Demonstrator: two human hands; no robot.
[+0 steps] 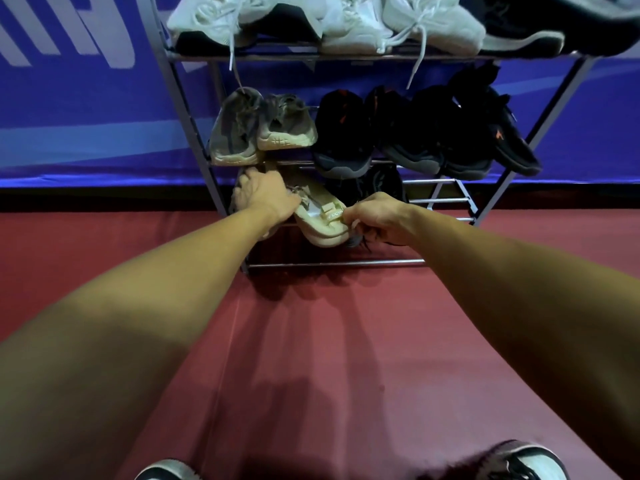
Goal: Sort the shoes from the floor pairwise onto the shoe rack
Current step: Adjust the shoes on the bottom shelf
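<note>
The rack (332,263) stands in the upper middle of the frame, against a blue banner (86,116) and on a red floor (311,341). Both arms reach up from the lower corners to its lower shelf at the frame's centre. The left hand (266,197) lies over a tan shoe (239,199) at the left end of that shelf, back of the hand up, fingers curled down round the shoe's top. Just right of it, touching the hand's edge, a beige shoe (320,216) rests tilted on the shelf's front bar with its heel toward the camera. The right hand (377,220) pinches that heel between thumb and bent fingers. Something dark shows under this hand, but I cannot tell what it is. Behind the right hand a dark shoe (377,181) sits deeper on the same shelf. On the middle shelf a grey pair (263,129) stands side by side at the left and black shoes (433,133) with orange marks crowd the right. White sneakers (346,26) fill the top shelf, their laces hanging down. The toes of the person's own shoes (526,459) show at the bottom edge.
</note>
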